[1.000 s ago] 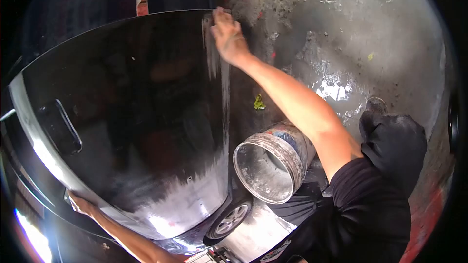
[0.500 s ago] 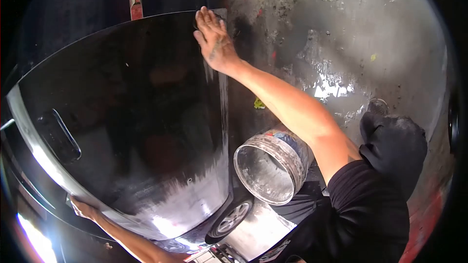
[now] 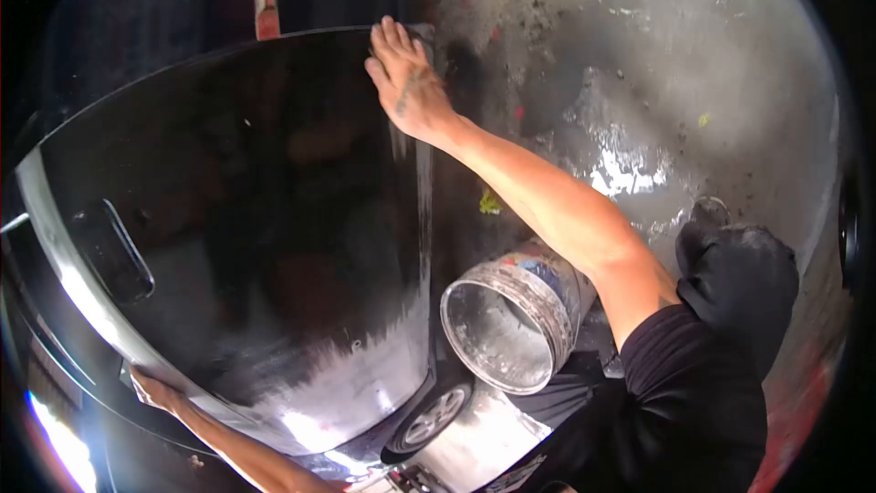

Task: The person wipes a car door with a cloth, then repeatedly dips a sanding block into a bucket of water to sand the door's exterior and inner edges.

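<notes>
A large black car door panel (image 3: 274, 192) fills the left half of the head view, with a recessed handle (image 3: 130, 251) near its left side. Its lower end and right border are sanded to a pale, shiny grey. My right hand (image 3: 408, 82) lies flat on the panel's upper right corner, fingers stretched out and pointing up. At the lower left edge, my left hand (image 3: 155, 391) is closed over the panel's rim; its fingertips are partly hidden. Neither hand has a tool showing.
A dusty bucket (image 3: 538, 278) stands under my right arm, its open mouth facing the panel. A car wheel (image 3: 433, 418) shows below the panel. A red-and-white strip (image 3: 266, 18) rises behind the top edge. The wet concrete floor (image 3: 675, 55) stretches to the right.
The whole view has shifted slightly, with the panel and bucket appearing a little lower and further right. Both hands keep nearly the same places on the panel.
</notes>
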Demonstrator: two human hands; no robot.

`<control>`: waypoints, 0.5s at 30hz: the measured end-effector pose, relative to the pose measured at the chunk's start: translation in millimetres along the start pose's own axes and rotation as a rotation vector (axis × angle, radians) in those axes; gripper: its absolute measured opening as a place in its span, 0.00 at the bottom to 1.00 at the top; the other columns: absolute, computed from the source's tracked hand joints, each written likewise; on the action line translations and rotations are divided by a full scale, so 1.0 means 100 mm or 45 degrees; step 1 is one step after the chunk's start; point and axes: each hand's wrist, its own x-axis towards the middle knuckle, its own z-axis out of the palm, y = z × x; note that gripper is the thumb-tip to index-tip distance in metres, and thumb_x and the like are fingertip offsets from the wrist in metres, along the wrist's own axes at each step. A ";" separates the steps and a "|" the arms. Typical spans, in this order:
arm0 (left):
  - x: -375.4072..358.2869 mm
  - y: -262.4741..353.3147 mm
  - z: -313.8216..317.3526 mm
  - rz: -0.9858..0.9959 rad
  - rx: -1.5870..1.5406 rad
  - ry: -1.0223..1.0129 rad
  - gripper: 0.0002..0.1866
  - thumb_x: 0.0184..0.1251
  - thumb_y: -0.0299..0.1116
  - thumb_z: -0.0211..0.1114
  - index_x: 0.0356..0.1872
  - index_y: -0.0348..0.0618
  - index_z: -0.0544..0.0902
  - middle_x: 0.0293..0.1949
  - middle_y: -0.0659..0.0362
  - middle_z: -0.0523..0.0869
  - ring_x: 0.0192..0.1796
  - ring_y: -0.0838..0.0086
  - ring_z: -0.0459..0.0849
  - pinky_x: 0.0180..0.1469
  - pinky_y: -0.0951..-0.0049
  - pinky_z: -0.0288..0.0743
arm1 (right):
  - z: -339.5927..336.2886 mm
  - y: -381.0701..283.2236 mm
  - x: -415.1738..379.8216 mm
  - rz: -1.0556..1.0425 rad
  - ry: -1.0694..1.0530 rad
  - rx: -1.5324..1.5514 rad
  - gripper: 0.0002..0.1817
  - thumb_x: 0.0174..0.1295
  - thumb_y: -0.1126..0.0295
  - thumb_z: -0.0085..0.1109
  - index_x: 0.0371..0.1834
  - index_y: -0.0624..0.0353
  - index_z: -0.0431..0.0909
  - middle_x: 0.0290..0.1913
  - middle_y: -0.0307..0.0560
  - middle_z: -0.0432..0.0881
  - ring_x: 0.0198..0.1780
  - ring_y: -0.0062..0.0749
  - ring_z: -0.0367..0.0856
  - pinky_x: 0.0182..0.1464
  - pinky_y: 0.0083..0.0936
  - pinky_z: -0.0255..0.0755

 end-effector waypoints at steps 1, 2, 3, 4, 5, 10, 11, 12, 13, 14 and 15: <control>0.00 -0.03 -0.01 0.008 0.025 -0.021 0.29 0.77 0.53 0.57 0.62 0.40 0.87 0.60 0.47 0.89 0.61 0.56 0.86 0.67 0.58 0.76 | 0.09 0.08 -0.03 -0.021 0.056 -0.031 0.31 0.80 0.62 0.46 0.79 0.72 0.61 0.82 0.68 0.59 0.83 0.61 0.58 0.82 0.57 0.49; 0.01 -0.07 0.01 0.049 0.033 -0.020 0.29 0.77 0.53 0.56 0.62 0.40 0.87 0.59 0.47 0.89 0.60 0.56 0.86 0.67 0.58 0.76 | 0.07 0.19 -0.07 -0.008 0.028 -0.077 0.31 0.81 0.62 0.45 0.80 0.72 0.61 0.83 0.66 0.59 0.83 0.61 0.56 0.82 0.58 0.48; 0.03 -0.07 -0.01 0.089 0.035 -0.003 0.29 0.77 0.54 0.56 0.63 0.40 0.87 0.59 0.46 0.89 0.60 0.56 0.86 0.66 0.58 0.76 | 0.05 0.31 -0.09 -0.010 0.007 -0.116 0.31 0.81 0.61 0.45 0.80 0.72 0.60 0.83 0.64 0.59 0.84 0.61 0.55 0.83 0.59 0.47; 0.02 -0.01 -0.03 0.084 0.112 -0.016 0.29 0.79 0.54 0.52 0.64 0.42 0.86 0.60 0.46 0.88 0.61 0.55 0.86 0.68 0.57 0.76 | 0.11 0.56 -0.07 0.170 -0.040 -0.131 0.31 0.81 0.61 0.44 0.80 0.72 0.60 0.84 0.61 0.59 0.84 0.61 0.55 0.83 0.60 0.47; -0.02 0.08 -0.03 0.032 0.170 -0.004 0.30 0.79 0.54 0.51 0.64 0.42 0.86 0.61 0.45 0.88 0.62 0.52 0.86 0.68 0.56 0.75 | 0.03 0.54 -0.09 0.248 -0.056 -0.101 0.31 0.80 0.62 0.44 0.80 0.72 0.61 0.82 0.65 0.61 0.83 0.61 0.56 0.83 0.60 0.47; -0.16 0.21 0.00 -0.040 0.103 -0.065 0.31 0.79 0.54 0.49 0.66 0.43 0.85 0.63 0.46 0.87 0.64 0.52 0.85 0.70 0.56 0.74 | 0.01 0.12 -0.03 0.007 0.021 -0.033 0.31 0.80 0.63 0.49 0.79 0.70 0.62 0.82 0.67 0.60 0.84 0.62 0.56 0.83 0.60 0.48; -0.15 0.27 -0.01 -0.119 0.052 -0.050 0.31 0.79 0.54 0.48 0.66 0.43 0.85 0.63 0.47 0.87 0.65 0.53 0.84 0.70 0.56 0.73 | -0.03 0.17 -0.06 -0.013 0.021 -0.083 0.31 0.80 0.63 0.49 0.80 0.70 0.62 0.82 0.65 0.61 0.84 0.61 0.56 0.83 0.60 0.48; -0.08 0.14 -0.03 0.045 0.109 -0.040 0.30 0.79 0.53 0.49 0.65 0.43 0.85 0.63 0.47 0.87 0.65 0.54 0.84 0.71 0.57 0.73 | -0.01 0.34 -0.03 0.104 -0.001 -0.114 0.31 0.80 0.63 0.49 0.80 0.70 0.61 0.83 0.63 0.61 0.84 0.61 0.56 0.83 0.60 0.48; 0.00 0.04 -0.05 0.064 0.159 -0.054 0.29 0.78 0.53 0.51 0.65 0.42 0.86 0.63 0.46 0.87 0.66 0.54 0.83 0.71 0.56 0.72 | 0.03 0.51 -0.04 0.232 -0.034 -0.149 0.31 0.80 0.62 0.49 0.80 0.69 0.61 0.83 0.61 0.61 0.84 0.61 0.56 0.83 0.60 0.48; 0.08 -0.04 -0.10 0.122 0.190 -0.047 0.29 0.78 0.52 0.52 0.64 0.42 0.86 0.63 0.46 0.87 0.66 0.54 0.83 0.71 0.56 0.73 | 0.04 0.54 -0.03 0.216 -0.057 -0.183 0.31 0.80 0.61 0.47 0.80 0.69 0.61 0.83 0.62 0.61 0.84 0.61 0.56 0.83 0.59 0.48; 0.09 -0.10 -0.04 0.169 0.202 -0.036 0.29 0.78 0.52 0.52 0.63 0.42 0.87 0.62 0.46 0.87 0.65 0.54 0.84 0.71 0.56 0.73 | -0.03 0.40 0.07 0.196 -0.042 -0.196 0.31 0.80 0.61 0.47 0.80 0.69 0.61 0.83 0.62 0.61 0.84 0.61 0.56 0.83 0.59 0.48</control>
